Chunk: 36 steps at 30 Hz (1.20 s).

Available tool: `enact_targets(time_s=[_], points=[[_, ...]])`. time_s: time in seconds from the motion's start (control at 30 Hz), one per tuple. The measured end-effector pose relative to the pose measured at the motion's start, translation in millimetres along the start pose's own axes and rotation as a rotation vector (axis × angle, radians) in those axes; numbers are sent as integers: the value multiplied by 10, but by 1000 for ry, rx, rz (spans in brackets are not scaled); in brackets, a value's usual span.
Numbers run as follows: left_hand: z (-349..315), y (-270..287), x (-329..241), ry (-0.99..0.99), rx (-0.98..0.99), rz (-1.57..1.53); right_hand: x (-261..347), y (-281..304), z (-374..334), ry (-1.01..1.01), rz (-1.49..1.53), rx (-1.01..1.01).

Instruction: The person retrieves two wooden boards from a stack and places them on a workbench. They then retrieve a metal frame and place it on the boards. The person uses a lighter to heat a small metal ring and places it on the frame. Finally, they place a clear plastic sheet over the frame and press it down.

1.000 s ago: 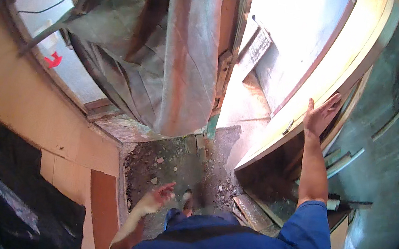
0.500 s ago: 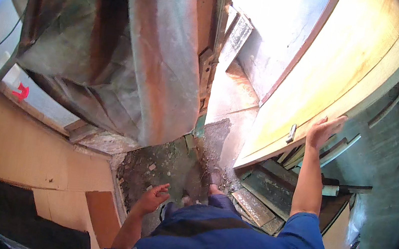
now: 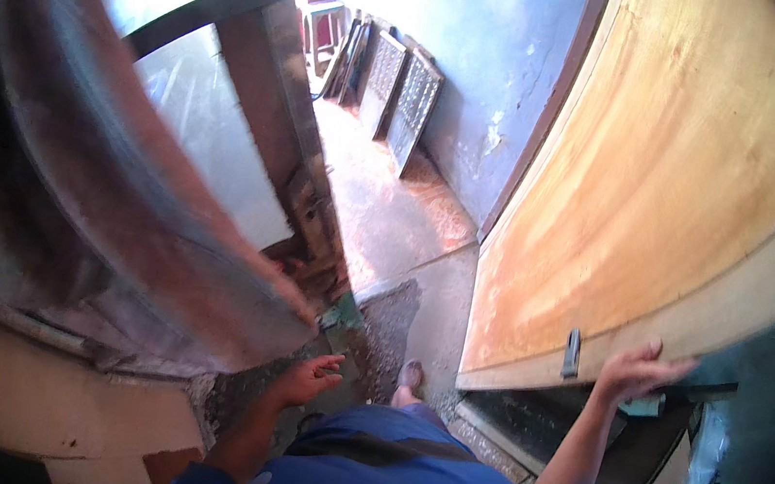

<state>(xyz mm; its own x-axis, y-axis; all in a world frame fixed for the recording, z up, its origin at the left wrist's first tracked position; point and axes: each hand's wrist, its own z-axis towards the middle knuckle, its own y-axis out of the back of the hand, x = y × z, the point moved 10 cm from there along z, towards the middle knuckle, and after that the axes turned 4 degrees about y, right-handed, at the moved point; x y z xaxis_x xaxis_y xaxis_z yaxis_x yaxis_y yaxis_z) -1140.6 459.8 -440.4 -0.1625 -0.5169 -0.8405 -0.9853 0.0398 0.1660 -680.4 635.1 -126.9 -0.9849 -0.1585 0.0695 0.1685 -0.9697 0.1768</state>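
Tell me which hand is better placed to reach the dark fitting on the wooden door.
Probably the right hand: it appears empty, near an edge of the wooden door, close to the dark fitting. The left hand is farther off, nearer the hanging sheet.

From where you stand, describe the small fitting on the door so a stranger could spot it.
On the right stands a big yellowish wooden door. Along its near edge, just left of the right hand, sits the fitting: narrow and dark grey against pale wood.
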Motion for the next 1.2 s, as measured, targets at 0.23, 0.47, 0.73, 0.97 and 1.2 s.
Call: enact_targets(time_s=[0.23, 0.47, 0.73, 0.97, 1.2], points=[[1926, -637, -1185, -130, 195, 208, -504, 127, -99, -216, 134, -105], [3429, -1103, -1390, -169, 329, 488, -655, 179, -306, -257, 12, -174], [5024, -791, -952, -92, 352, 530, 171, -621, 69, -70, -257, -250], [6197, 96, -607, 341, 129, 354, 728, -2393, -2, 224, -326, 49], [6420, 1290, -336, 505, -112, -51, 1284, -4680, 200, 322, -95, 212]])
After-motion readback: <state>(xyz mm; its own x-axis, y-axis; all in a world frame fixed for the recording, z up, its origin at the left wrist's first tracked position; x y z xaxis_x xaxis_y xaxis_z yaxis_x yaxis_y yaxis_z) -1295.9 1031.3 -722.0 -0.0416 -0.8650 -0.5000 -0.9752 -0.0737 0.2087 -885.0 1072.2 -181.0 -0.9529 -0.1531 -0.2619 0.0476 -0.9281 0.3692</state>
